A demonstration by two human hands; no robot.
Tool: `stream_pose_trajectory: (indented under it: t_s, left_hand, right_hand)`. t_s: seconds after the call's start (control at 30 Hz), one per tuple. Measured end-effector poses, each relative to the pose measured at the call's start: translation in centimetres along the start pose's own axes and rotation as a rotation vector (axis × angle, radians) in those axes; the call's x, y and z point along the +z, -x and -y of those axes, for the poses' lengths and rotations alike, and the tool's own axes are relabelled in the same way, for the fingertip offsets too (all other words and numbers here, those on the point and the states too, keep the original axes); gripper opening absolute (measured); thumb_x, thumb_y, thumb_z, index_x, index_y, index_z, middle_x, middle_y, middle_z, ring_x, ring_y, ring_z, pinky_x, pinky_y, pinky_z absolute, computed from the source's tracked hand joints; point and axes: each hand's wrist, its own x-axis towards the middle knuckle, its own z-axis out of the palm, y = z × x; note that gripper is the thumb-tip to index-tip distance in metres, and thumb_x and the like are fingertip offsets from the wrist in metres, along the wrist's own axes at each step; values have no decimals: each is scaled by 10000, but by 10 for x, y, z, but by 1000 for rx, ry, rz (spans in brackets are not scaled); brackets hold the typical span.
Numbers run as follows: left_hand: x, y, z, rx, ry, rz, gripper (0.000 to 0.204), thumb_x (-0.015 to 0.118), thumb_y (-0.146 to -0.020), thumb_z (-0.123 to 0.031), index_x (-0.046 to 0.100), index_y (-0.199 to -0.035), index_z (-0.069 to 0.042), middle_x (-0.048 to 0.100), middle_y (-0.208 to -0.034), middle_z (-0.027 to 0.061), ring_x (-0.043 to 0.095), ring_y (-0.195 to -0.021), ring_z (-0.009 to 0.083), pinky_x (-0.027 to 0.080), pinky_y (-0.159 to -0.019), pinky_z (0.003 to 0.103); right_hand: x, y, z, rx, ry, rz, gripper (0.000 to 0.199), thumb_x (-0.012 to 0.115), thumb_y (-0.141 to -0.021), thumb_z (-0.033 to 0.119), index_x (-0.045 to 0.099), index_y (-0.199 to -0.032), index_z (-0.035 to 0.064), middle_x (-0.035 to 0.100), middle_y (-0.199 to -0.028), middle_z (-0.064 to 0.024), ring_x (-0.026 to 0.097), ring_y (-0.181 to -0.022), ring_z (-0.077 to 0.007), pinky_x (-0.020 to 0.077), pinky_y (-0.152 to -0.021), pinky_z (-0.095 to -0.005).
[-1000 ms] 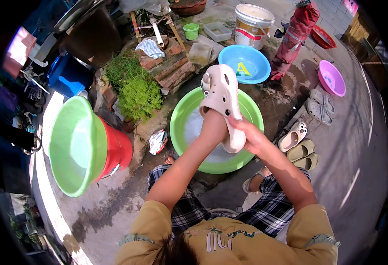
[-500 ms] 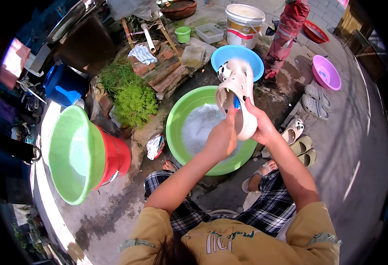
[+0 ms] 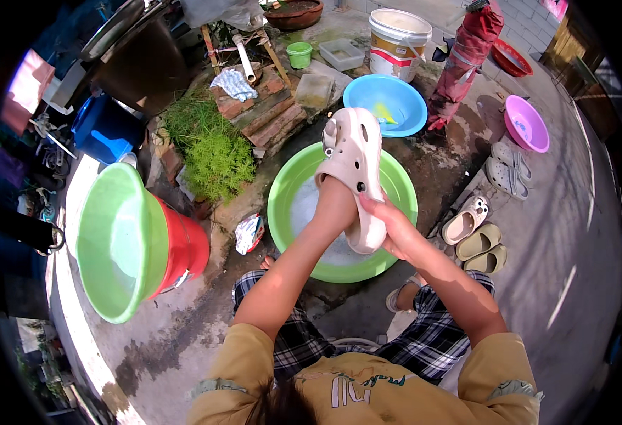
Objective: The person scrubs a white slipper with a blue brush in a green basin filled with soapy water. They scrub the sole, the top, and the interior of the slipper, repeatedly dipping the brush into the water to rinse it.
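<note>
A beige-white clog (image 3: 359, 152), with dark holes and small charms on its upper, is held up over a green basin (image 3: 279, 212) of sudsy water. My left hand (image 3: 335, 202) reaches into the clog's opening, so its fingers and whatever they hold are hidden. Around the heel and right side wraps my right hand (image 3: 390, 225), thumb against the outer edge. To the right on the ground lies a similar cream clog (image 3: 464, 219) with charms, beside a pair of olive slip-on shoes (image 3: 482, 244).
Behind the green basin stands a blue basin (image 3: 357, 103) with something yellow-green inside. At left, a light-green tub (image 3: 87, 241) leans against a red bucket (image 3: 187, 241). A small packet (image 3: 248, 234) lies between. Grey clogs (image 3: 503, 173) and a purple basin (image 3: 527, 124) are at far right.
My left hand has gone deeper into the clog, and the blue tool seen at its fingers is now hidden. The clog has moved left and nearer, turning more upright.
</note>
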Motion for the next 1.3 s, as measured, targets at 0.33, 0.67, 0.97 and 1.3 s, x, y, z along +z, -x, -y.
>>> stream_pose_trajectory:
  t_s: [0.33, 0.67, 0.97, 1.3]
  left_hand:
    - [22, 50, -22, 235, -782, 311, 565, 422, -852, -6, 196, -1367, -57, 556, -1077, 241, 570, -801, 425, 443, -680, 461]
    - [5, 36, -29, -146, -236, 195, 258, 451, -927, -247, 545, -998, -19, 489, -560, 11, 404, -446, 90, 318, -411, 243]
    - [11, 25, -27, -326, 202, 192, 255, 415, -934, -241, 535, -913, -17, 496, -650, 22, 403, -479, 69, 308, -389, 218]
    - [32, 41, -7, 123, -269, 130, 183, 463, -839, -57, 520, -975, 52, 600, -847, 181, 597, -761, 310, 466, -648, 354]
  right_hand:
    - [-65, -7, 58, -254, -386, 92, 738, 371, -857, 584, 299, -1329, 21, 435, -1253, -248, 473, -1109, -416, 387, -933, -531]
    - [-69, -18, 63, -292, -456, -27, 502, 540, -850, 349, 448, -1228, 32, 560, -1133, -147, 558, -1007, -268, 420, -931, -414]
    - [-38, -17, 34, -108, -376, 51, 444, 607, -759, 265, 503, -1108, 11, 607, -935, -119, 598, -828, -212, 489, -772, -348]
    - [-29, -17, 43, -158, -427, 119, 445, 531, -866, 332, 481, -1162, 4, 609, -956, -122, 607, -826, -222, 497, -773, -347]
